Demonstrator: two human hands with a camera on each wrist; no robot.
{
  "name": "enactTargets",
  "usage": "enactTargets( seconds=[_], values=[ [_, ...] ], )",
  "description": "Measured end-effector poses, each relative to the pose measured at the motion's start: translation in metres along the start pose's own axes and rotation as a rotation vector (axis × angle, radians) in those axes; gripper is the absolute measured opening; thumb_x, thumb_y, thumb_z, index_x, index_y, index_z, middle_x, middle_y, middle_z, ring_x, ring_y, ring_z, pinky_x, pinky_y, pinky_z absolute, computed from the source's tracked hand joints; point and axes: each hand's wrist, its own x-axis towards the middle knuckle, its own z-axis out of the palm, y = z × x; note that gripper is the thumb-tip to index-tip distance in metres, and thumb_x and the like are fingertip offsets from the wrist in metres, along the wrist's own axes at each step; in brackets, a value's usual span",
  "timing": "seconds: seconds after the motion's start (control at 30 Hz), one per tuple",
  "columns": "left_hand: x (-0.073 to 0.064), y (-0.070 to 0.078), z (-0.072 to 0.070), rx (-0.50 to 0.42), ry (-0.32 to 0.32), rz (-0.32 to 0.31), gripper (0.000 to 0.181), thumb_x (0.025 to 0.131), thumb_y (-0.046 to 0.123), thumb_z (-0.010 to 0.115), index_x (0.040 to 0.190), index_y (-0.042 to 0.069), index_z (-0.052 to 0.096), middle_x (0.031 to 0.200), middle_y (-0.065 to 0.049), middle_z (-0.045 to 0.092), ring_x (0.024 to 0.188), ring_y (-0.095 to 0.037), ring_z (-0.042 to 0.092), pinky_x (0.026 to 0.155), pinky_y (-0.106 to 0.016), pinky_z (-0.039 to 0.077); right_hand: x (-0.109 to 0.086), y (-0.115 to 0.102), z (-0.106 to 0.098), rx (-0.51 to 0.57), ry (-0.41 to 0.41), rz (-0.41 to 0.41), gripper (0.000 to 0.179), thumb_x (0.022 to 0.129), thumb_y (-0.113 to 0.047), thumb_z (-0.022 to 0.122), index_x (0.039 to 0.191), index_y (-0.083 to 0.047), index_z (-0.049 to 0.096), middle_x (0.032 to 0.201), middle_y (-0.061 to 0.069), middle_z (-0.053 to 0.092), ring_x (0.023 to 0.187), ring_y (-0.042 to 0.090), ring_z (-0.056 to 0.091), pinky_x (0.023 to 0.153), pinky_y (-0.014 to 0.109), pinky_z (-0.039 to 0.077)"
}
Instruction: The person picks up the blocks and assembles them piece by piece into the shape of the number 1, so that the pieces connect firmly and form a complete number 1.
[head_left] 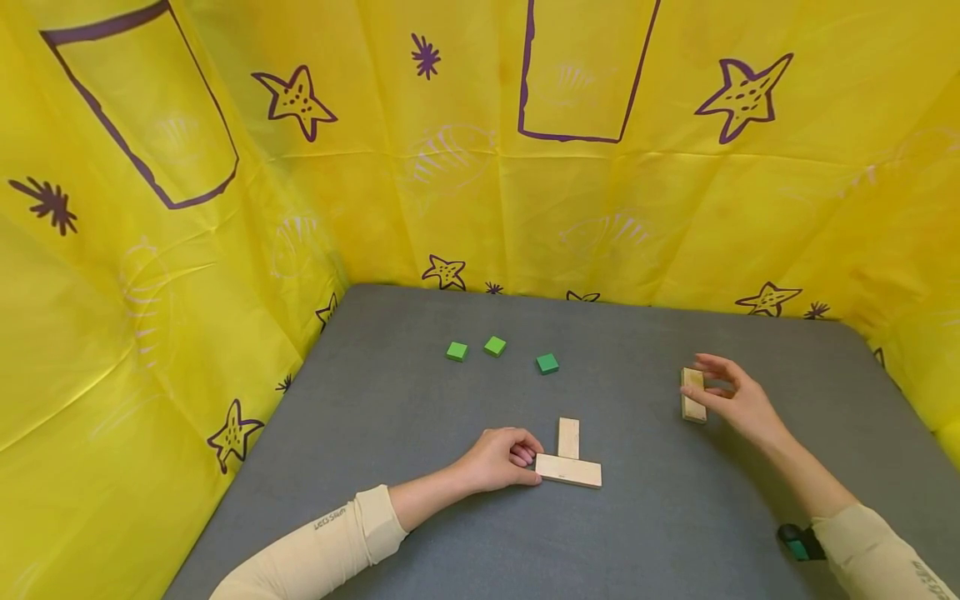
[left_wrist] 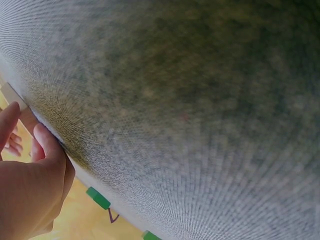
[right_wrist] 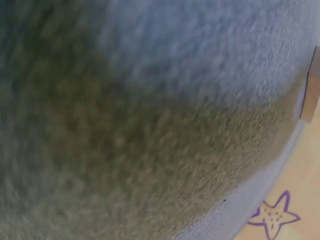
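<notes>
Two plain wooden blocks meet in a T shape on the grey table: a crosswise block [head_left: 568, 471] in front and an upright-pointing block [head_left: 569, 437] behind it. My left hand [head_left: 501, 460] pinches the left end of the crosswise block between thumb and curled fingers. In the left wrist view, the thumb and fingertips of the left hand [left_wrist: 32, 185] meet at the wooden block [left_wrist: 27, 120]. Further right, my right hand [head_left: 738, 407] holds a third wooden block [head_left: 693, 407], its thumb across the top. That block [right_wrist: 312, 92] shows at the right wrist view's edge, fingers out of frame.
Two light green tiles [head_left: 457, 352] and a darker green tile [head_left: 547, 363] lie further back on the grey table [head_left: 420, 392]. A yellow curtain [head_left: 375, 192] with starfish drawings surrounds the table's back and sides. Beside the right sleeve is a black and green object [head_left: 799, 543].
</notes>
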Motion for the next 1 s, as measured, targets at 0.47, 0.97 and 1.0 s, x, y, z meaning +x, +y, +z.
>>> enactTargets(
  seconds=[0.47,0.97,1.0],
  values=[
    [0.001,-0.001,0.001,0.007,0.002,0.012,0.029,0.073,0.006,0.085,0.097,0.006,0.069,0.082,0.004,0.061,0.073,-0.003,0.057,0.068,-0.015,0.049,0.0,0.01,-0.011,-0.068,-0.04,0.082,0.072,0.093,-0.028,0.067,0.147,0.003,0.031,0.137,0.027,0.041,0.114,0.034,0.046,0.076,0.009,0.039],
    [0.001,-0.001,0.0,-0.001,0.001,0.011,0.028,0.074,0.007,0.085,0.097,0.006,0.069,0.081,0.004,0.062,0.073,-0.003,0.057,0.068,-0.015,0.049,0.005,0.019,-0.016,-0.157,-0.095,0.098,0.077,0.091,-0.031,0.07,0.146,0.006,0.031,0.14,0.032,0.041,0.121,0.046,0.04,0.089,0.05,0.038],
    [0.001,-0.001,0.0,-0.001,0.001,0.012,0.028,0.074,0.007,0.085,0.097,0.006,0.069,0.081,0.004,0.062,0.073,-0.003,0.057,0.068,-0.015,0.049,0.005,0.019,-0.016,-0.158,-0.103,0.096,0.078,0.09,-0.031,0.07,0.145,0.007,0.031,0.14,0.033,0.041,0.121,0.047,0.04,0.09,0.055,0.037]
  ],
)
